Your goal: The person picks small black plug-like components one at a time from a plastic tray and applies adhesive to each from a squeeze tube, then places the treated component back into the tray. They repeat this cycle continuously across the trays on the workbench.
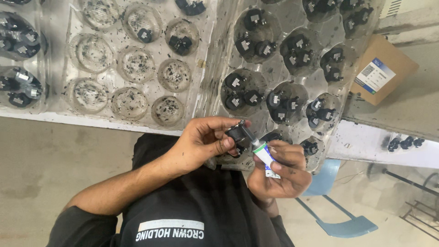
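My left hand [201, 142] holds a small black round part [238, 133] pinched between thumb and fingers, just below the trays. A small white tube with a green collar [264, 154] is gripped in my right hand [281, 173]. Its thin nozzle points up and left and touches the black part. Both hands are close together above my dark shirt [192, 206]. Directly behind them lies a clear plastic tray with round pockets [274, 59], most pockets holding two or three similar black parts with silver tabs.
A second clear pocket tray [114, 68] on the left is mostly bare and speckled with black bits. More filled pockets [18, 87] sit at far left. A cardboard box [384, 68] stands right, loose black parts [404, 142] lie on the white table edge, and a blue frame [340, 224] stands on the floor.
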### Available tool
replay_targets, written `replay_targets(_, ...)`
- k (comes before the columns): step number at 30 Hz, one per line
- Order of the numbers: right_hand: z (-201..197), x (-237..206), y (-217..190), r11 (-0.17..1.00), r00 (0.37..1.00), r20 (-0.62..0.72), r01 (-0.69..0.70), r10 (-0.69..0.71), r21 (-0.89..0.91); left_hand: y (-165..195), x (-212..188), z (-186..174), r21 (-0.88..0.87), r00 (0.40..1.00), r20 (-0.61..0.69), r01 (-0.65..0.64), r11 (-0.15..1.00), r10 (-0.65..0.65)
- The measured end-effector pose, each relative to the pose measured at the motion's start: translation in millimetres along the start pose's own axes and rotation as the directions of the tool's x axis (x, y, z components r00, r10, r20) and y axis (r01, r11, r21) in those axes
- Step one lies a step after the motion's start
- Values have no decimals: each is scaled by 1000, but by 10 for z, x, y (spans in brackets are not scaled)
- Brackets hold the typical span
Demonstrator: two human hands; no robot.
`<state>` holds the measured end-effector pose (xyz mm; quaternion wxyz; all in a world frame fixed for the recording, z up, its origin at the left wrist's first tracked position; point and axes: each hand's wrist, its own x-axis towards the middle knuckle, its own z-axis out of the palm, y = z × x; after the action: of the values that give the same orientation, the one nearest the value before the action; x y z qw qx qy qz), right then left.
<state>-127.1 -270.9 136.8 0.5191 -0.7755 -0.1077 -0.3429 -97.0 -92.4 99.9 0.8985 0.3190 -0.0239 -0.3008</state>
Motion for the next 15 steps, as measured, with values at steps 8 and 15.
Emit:
replay_targets(8,-8,53,12,999,998,53,-40,41,-6,100,35,15,-13,999,-41,-7,1000,7)
replay_targets(15,-96,36,29,989,983,-131,-121,131,83,186,469,-306,421,954,-93,-221,880,285)
